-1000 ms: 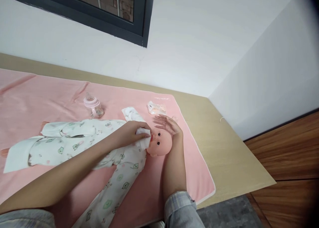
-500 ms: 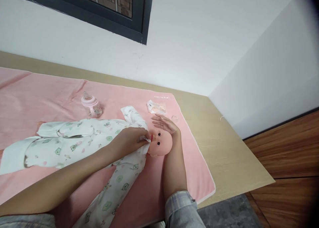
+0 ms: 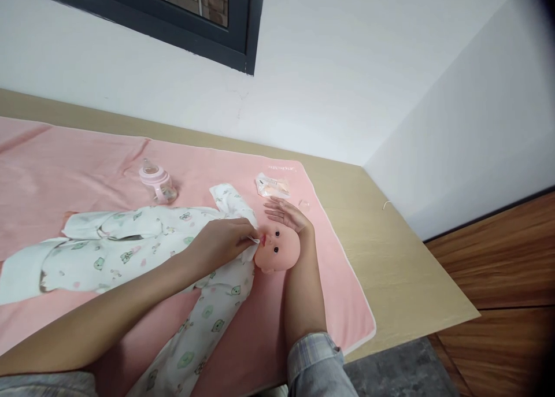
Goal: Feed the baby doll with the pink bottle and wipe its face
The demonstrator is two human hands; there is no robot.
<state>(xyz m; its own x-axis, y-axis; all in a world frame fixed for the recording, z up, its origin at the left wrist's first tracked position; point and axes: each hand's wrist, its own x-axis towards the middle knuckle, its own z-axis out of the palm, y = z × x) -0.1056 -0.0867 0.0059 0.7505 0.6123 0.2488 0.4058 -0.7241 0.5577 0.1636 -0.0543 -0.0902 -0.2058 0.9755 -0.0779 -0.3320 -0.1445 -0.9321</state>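
Pinching white cloth (image 3: 255, 241) are left fingers (image 3: 247, 230); right fingers (image 3: 276, 214) slightly apart; mat (image 3: 333, 281) lettering (image 3: 281, 167) blurred.

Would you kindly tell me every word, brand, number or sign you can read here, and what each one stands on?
No text can be read with certainty.
Pink blanket: white lettering near its far right corner, too small and blurred to read.
Clear packet: small dark marks, too small to read.
Doll's outfit: small printed figures; no words I can make out.
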